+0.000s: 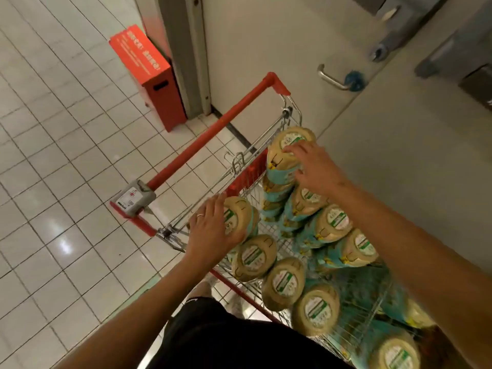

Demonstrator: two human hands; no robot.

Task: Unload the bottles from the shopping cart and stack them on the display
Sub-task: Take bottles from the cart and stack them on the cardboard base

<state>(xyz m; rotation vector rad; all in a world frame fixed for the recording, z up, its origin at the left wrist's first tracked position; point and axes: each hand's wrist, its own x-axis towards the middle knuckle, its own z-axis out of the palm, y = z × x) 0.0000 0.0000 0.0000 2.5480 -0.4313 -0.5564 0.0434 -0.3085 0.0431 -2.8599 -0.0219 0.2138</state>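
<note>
**White tiles, a pale door, and both hands on bottles in the cart**

White floor tiles run up to a pale door with a metal lever, and a red box stands against the frame. Your shopping cart, with its red handle, sits just in front of that door. It is packed with bottles lying on their sides, tan caps toward you and teal wrappers behind. Your left hand is on the left bottle, close to the handle's near end; its grip wraps the bottle's side, thumb underneath. Your right hand reaches to the top bottle, highest on the pile by the handle's far end; its grip is clamped over the cap end, fingertips curled on it. Both bottles sit among the others in the cart.
</note>
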